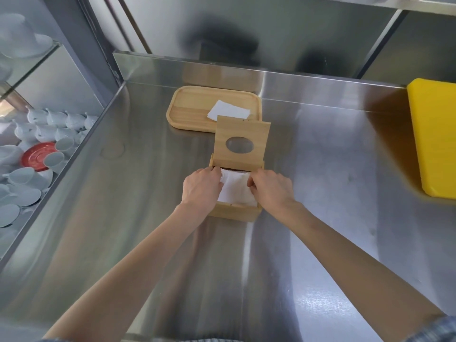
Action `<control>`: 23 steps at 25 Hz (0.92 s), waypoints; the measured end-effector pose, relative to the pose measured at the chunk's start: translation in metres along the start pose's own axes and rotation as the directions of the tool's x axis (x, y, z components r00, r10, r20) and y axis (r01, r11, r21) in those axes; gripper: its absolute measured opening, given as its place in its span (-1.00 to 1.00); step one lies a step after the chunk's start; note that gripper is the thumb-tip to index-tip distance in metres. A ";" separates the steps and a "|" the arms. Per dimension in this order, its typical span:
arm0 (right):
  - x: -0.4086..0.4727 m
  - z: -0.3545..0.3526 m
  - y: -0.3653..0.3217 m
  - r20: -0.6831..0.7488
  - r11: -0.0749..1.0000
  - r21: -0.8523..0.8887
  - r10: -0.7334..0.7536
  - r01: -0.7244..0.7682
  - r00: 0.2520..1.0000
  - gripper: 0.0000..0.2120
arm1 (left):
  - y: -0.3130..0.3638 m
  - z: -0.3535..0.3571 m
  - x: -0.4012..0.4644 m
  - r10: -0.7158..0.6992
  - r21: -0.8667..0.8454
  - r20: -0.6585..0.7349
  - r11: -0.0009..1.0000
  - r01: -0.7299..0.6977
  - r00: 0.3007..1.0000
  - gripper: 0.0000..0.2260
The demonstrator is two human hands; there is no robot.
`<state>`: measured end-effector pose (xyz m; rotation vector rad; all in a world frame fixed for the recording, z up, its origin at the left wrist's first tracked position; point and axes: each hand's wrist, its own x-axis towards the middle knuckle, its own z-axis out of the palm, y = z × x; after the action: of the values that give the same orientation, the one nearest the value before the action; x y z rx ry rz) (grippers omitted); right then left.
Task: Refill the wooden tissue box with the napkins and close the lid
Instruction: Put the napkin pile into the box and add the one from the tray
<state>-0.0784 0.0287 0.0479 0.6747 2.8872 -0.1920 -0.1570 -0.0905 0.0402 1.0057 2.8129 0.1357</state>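
arms bare | short sleeves [439, 329] blue-grey, fine stripe/weave | no gloves

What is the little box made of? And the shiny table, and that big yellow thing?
The box and its raised lid look like pale, smooth wood: you can see faint grain lines. The table seems to be brushed steel, because it is grey and mirrors blurry light and shapes. The yellow block looks like thick, matte plastic, perhaps a cutting board, though I cannot be sure.

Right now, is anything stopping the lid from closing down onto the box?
Yes. Both hands are in the opening: the left hand and right hand press the napkins into the wooden box, under the upright lid.
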 end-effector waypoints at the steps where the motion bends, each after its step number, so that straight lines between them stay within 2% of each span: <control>1: 0.000 0.000 0.001 -0.002 1.000 -0.005 -0.002 0.002 1.000 -0.73 | 0.001 0.000 -0.001 -0.005 0.008 0.000 1.000 0.005 1.000 -0.84; 7: 0.003 -0.003 -0.004 0.036 0.994 -0.109 -0.023 0.027 0.999 -0.73 | 0.008 0.005 0.011 0.070 0.244 0.043 0.967 -0.079 0.997 -0.81; 14: 0.018 -0.005 -0.008 0.153 0.983 -0.181 -0.011 0.039 0.988 -0.74 | 0.011 0.007 0.018 0.093 0.357 0.104 0.926 -0.125 0.990 -0.80; 20: 0.014 -0.009 -0.007 0.187 0.987 -0.158 -0.001 0.031 0.982 -0.70 | 0.012 0.004 0.014 0.078 0.320 0.101 0.941 -0.107 0.992 -0.79; 23: -0.004 -0.009 -0.004 0.106 0.992 -0.107 -0.049 0.060 0.993 -0.72 | 0.010 -0.001 0.007 0.065 0.194 0.041 0.978 -0.071 0.997 -0.73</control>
<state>-0.0778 0.0245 0.0581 0.5501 2.7952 -0.0718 -0.1563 -0.0782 0.0413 1.1333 2.8031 -0.1526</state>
